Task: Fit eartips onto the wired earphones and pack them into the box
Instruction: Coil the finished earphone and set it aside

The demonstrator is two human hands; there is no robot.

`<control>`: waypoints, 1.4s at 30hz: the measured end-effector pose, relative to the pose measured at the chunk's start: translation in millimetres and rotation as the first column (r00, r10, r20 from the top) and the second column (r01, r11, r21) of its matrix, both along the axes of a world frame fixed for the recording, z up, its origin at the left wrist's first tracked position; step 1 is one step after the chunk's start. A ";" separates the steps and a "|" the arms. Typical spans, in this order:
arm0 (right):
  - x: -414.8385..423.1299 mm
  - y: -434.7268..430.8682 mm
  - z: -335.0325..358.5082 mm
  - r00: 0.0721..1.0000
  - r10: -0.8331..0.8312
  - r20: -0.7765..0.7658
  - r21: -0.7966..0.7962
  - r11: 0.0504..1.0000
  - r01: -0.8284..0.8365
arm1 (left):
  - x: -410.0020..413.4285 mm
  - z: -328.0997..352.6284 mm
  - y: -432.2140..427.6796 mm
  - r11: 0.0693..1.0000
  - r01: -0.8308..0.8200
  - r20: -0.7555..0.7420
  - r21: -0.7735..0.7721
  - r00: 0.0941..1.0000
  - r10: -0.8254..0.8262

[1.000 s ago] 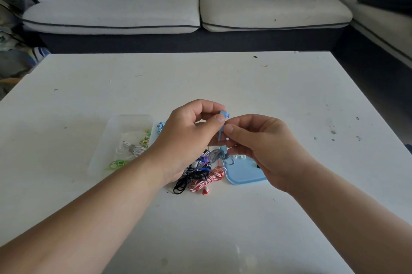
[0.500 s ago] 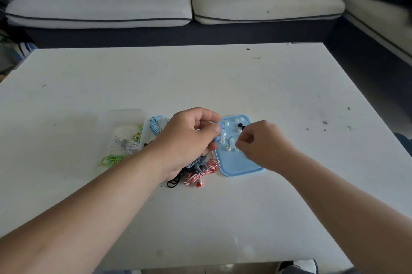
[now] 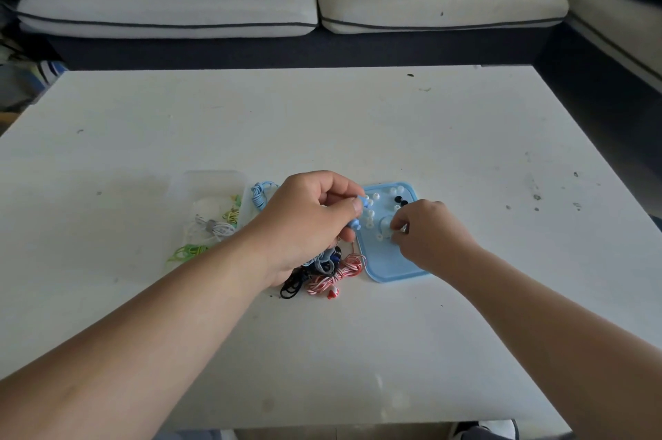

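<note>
The left hand (image 3: 308, 221) is pinching a blue earbud (image 3: 361, 207) between thumb and forefinger, just above the left edge of the blue lid (image 3: 388, 262), and the rest of that earphone's wire is hanging down into the pile of cords (image 3: 322, 273) under the hand. The right hand (image 3: 430, 235) is resting on the lid with its fingertips closed over something small; it is probably picking an eartip (image 3: 374, 196) from the loose white and black ones lying there, but I cannot tell if one is really between the fingers. The clear box (image 3: 211, 185) is standing to the left, with some coiled earphones (image 3: 215, 226) already inside. To do this step well, the person should be taking only one tip, turning its open side toward the earbud nozzle, and keeping the bud steady while pushing and twisting a little. The tips are soft and light, so they may be slipping or rolling off the lid.
</note>
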State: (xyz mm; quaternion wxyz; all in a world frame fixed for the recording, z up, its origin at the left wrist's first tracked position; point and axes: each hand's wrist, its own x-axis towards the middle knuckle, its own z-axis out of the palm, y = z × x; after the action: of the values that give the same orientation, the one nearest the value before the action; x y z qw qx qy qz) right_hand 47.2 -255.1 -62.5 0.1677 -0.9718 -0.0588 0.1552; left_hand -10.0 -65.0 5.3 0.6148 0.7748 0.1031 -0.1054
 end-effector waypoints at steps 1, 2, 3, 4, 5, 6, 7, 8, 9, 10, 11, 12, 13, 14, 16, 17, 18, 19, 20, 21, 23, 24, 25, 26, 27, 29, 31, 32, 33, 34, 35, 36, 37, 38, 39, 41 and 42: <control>-0.3 1.5 0.0 1.000 0.007 0.005 -0.018 1.000 -0.007 | -0.1 0.1 0.9 1.000 -0.002 0.001 -0.002 1.000 0.002; -0.7 2.6 -0.2 1.000 0.019 0.008 -0.040 0.999 -0.018 | -0.1 0.3 1.0 1.000 -0.002 0.002 -0.005 1.000 0.002; -0.9 3.0 -0.5 1.000 0.028 0.005 -0.058 0.998 -0.027 | -0.3 0.4 1.2 1.000 -0.002 0.003 -0.006 1.000 0.002; -1.5 3.2 0.2 1.000 0.027 -0.001 -0.066 0.997 -0.027 | -0.3 0.7 1.2 1.000 -0.002 0.004 -0.007 1.000 0.002; -2.3 3.4 2.6 1.000 0.019 -0.003 -0.062 0.998 -0.019 | -0.5 1.0 1.6 1.000 -0.003 0.006 -0.007 1.000 0.003; -2.8 2.7 6.7 1.000 0.009 -0.008 -0.044 0.999 -0.009 | -0.3 1.3 1.6 1.000 -0.004 0.009 -0.008 1.000 0.004; -3.6 2.1 13.4 1.000 -0.010 -0.012 -0.007 1.000 0.010 | -0.2 1.6 1.7 1.000 -0.006 0.011 -0.007 1.000 0.006; -4.3 1.6 22.0 0.999 -0.043 -0.015 0.061 0.997 0.044 | 0.1 1.9 1.7 1.000 -0.007 0.015 -0.006 1.000 0.007; -5.6 1.0 31.4 0.996 -0.089 -0.027 0.163 0.982 0.092 | 0.4 2.2 1.9 1.000 -0.009 0.019 -0.003 1.000 0.009; -8.0 1.1 41.5 0.988 -0.141 -0.057 0.295 0.944 0.151 | 0.8 2.1 1.9 1.000 -0.011 0.023 0.001 1.000 0.011; -11.4 1.7 51.9 0.975 -0.190 -0.119 0.427 0.876 0.223 | 1.0 1.8 1.6 1.000 -0.018 0.028 0.003 0.999 0.018; -15.3 3.0 61.2 0.955 -0.217 -0.200 0.548 0.784 0.293 | 1.5 1.8 1.3 1.000 -0.026 0.036 0.002 0.999 0.025; -18.6 4.4 69.0 0.935 -0.215 -0.281 0.643 0.681 0.350 | 1.7 1.8 1.0 0.999 -0.034 0.046 -0.001 0.998 0.034; -21.1 6.3 74.8 0.914 -0.196 -0.354 0.717 0.571 0.400 | 2.0 1.8 0.4 0.999 -0.043 0.059 -0.007 0.997 0.043; -24.1 10.2 80.9 0.874 -0.142 -0.464 0.790 0.379 0.481 | 2.5 2.4 -0.1 0.998 -0.059 0.088 -0.020 0.994 0.061; -25.0 11.9 82.1 0.860 -0.124 -0.496 0.799 0.322 0.507 | 2.5 2.9 0.1 0.998 -0.065 0.103 -0.027 0.992 0.068; -25.8 13.2 83.3 0.848 -0.108 -0.519 0.801 0.283 0.527 | 2.6 3.6 0.2 0.997 -0.068 0.115 -0.039 0.991 0.072; -25.7 13.5 82.8 0.837 -0.093 -0.539 0.802 0.247 0.544 | 2.5 4.3 0.6 0.996 -0.069 0.124 -0.052 0.989 0.075; -25.9 13.6 83.0 0.827 -0.077 -0.556 0.801 0.217 0.559 | 2.3 5.0 0.5 0.995 -0.068 0.130 -0.066 0.989 0.077; -25.6 13.2 82.6 0.820 -0.064 -0.569 0.799 0.194 0.570 | 2.2 5.7 0.5 0.995 -0.066 0.134 -0.077 0.988 0.076; -24.8 12.6 82.1 0.812 -0.044 -0.582 0.798 0.163 0.580 | 1.9 7.4 0.0 0.995 -0.054 0.143 -0.088 0.988 0.066; -24.4 12.5 82.1 0.811 -0.036 -0.583 0.800 0.150 0.581 | 1.8 8.0 -0.5 0.995 -0.048 0.148 -0.089 0.987 0.061; -24.2 12.2 82.0 0.812 -0.027 -0.583 0.802 0.141 0.581 | 1.5 8.4 -0.7 0.995 -0.045 0.154 -0.088 0.986 0.059; -24.0 12.3 82.0 0.813 -0.015 -0.583 0.804 0.136 0.579 | 1.6 8.6 -1.0 0.995 -0.045 0.157 -0.087 0.986 0.059; -23.9 11.7 81.7 0.813 0.001 -0.583 0.805 0.134 0.577 | 1.5 8.5 -0.8 0.995 -0.048 0.159 -0.084 0.985 0.061; -23.9 11.1 81.2 0.812 0.029 -0.583 0.808 0.131 0.575 | 1.6 8.3 -0.8 0.995 -0.054 0.161 -0.080 0.985 0.067; -23.8 10.8 81.0 0.812 0.043 -0.582 0.809 0.129 0.573 | 1.7 8.2 -0.4 0.995 -0.058 0.167 -0.079 0.983 0.071; -23.7 10.9 80.8 0.813 0.046 -0.581 0.810 0.128 0.572 | 1.6 8.4 -0.4 0.995 -0.059 0.169 -0.080 0.983 0.071; -23.5 11.3 80.8 0.813 0.049 -0.581 0.811 0.126 0.571 | 1.7 8.5 -0.3 0.995 -0.061 0.171 -0.083 0.982 0.074; -23.7 11.6 80.8 0.812 0.052 -0.581 0.811 0.121 0.572 | 1.7 8.4 -0.7 0.994 -0.066 0.173 -0.089 0.982 0.080; -23.7 11.9 80.4 0.812 0.055 -0.580 0.812 0.112 0.573 | 1.7 8.6 -1.0 0.993 -0.072 0.174 -0.093 0.981 0.088; -24.1 12.4 79.9 0.814 0.057 -0.579 0.814 0.099 0.572 | 2.0 8.5 -1.4 0.992 -0.081 0.176 -0.093 0.980 0.096; -24.3 13.0 79.4 0.816 0.056 -0.576 0.817 0.085 0.571 | 2.1 8.1 -1.4 0.992 -0.089 0.180 -0.090 0.978 0.104; -25.2 13.9 79.4 0.819 0.053 -0.572 0.820 0.073 0.568 | 2.2 7.6 -1.8 0.992 -0.095 0.185 -0.087 0.977 0.110; -25.8 14.8 78.9 0.822 0.047 -0.567 0.823 0.063 0.564 | 2.2 7.3 -2.1 0.991 -0.100 0.188 -0.086 0.975 0.115; -27.4 17.0 77.9 0.830 0.029 -0.556 0.831 0.045 0.555 | 2.5 6.7 -2.9 0.989 -0.115 0.189 -0.092 0.973 0.131; -28.4 18.2 77.3 0.835 0.020 -0.550 0.835 0.038 0.549 | 2.7 6.2 -3.1 0.987 -0.126 0.189 -0.096 0.972 0.142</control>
State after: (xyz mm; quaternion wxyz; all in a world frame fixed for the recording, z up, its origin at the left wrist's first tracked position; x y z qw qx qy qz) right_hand 18.8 -236.9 14.8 0.8054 -0.5349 0.0788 0.2427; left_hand -7.3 -68.1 11.5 0.6594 0.7463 0.0899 0.0088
